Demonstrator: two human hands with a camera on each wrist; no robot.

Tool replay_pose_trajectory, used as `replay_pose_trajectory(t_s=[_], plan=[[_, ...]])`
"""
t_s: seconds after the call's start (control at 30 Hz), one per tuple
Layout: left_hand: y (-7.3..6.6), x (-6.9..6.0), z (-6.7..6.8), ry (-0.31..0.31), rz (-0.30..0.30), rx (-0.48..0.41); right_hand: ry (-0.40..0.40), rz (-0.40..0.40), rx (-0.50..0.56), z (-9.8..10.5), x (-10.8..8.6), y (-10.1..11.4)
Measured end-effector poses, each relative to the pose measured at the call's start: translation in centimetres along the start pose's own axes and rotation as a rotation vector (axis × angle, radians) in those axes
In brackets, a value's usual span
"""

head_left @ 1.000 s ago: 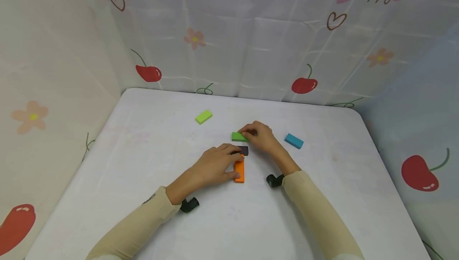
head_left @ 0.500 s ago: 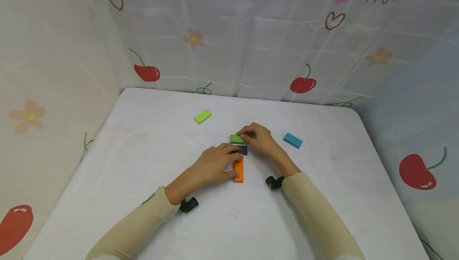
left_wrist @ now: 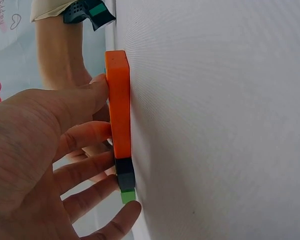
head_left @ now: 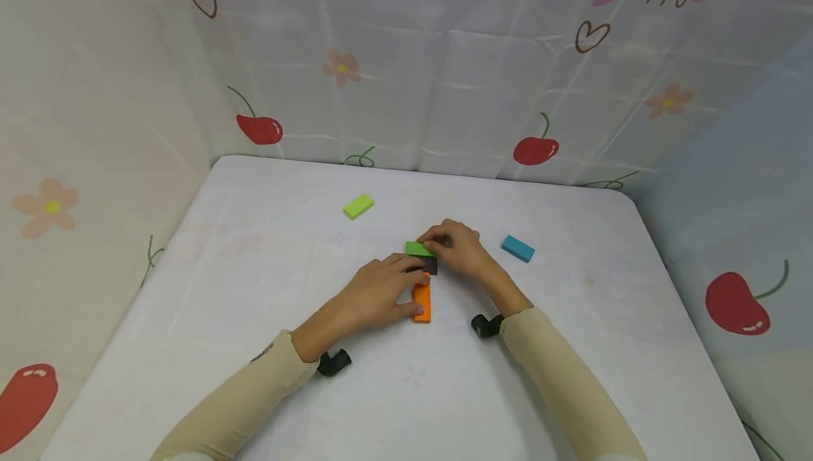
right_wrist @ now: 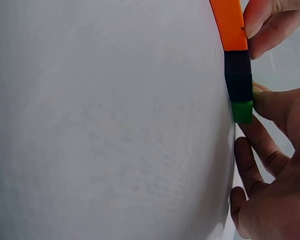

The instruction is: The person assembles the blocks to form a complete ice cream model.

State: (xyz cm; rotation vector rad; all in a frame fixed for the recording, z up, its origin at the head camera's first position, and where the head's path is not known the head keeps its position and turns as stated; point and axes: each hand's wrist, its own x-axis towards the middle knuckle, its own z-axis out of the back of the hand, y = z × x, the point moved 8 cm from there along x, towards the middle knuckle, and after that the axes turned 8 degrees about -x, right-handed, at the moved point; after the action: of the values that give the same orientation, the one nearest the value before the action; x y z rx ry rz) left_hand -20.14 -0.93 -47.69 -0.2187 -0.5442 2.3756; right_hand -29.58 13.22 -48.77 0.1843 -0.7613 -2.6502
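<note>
An orange block (head_left: 423,303) lies lengthwise on the white table, with a black block (head_left: 431,266) set crosswise against its far end. My left hand (head_left: 378,293) rests its thumb and fingertips on these two, its fingers spread and only slightly bent. Behind the black block lies a green block (head_left: 417,248), which touches it. My right hand (head_left: 462,249) pinches the green block's right end between thumb and forefinger. In the right wrist view the orange, black and green blocks (right_wrist: 242,112) stand in a row, end faces showing.
A lime block (head_left: 358,206) lies farther back on the left. To the right of my right hand is a blue block (head_left: 518,248). Dark wrist cameras (head_left: 334,363) sit at both cuffs. A printed curtain (head_left: 444,80) rises behind the table's far edge.
My right hand has drawn the green block toward me, closing the gap to the black block. The left hand stays in place on the orange and black blocks.
</note>
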Motion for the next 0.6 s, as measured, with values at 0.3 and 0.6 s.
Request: replay_pose_trajectory(t_s=[0.3, 0.6], plan=[[0.04, 0.09, -0.01, -0.008, -0.001, -0.007, -0.003, 0.011, 0.014, -0.17, -0.06, -0.24], [0.19, 0.23, 0.04, -0.014, -0.044, 0.007, 0.002, 0.001, 0.006, -0.27, -0.18, -0.31]])
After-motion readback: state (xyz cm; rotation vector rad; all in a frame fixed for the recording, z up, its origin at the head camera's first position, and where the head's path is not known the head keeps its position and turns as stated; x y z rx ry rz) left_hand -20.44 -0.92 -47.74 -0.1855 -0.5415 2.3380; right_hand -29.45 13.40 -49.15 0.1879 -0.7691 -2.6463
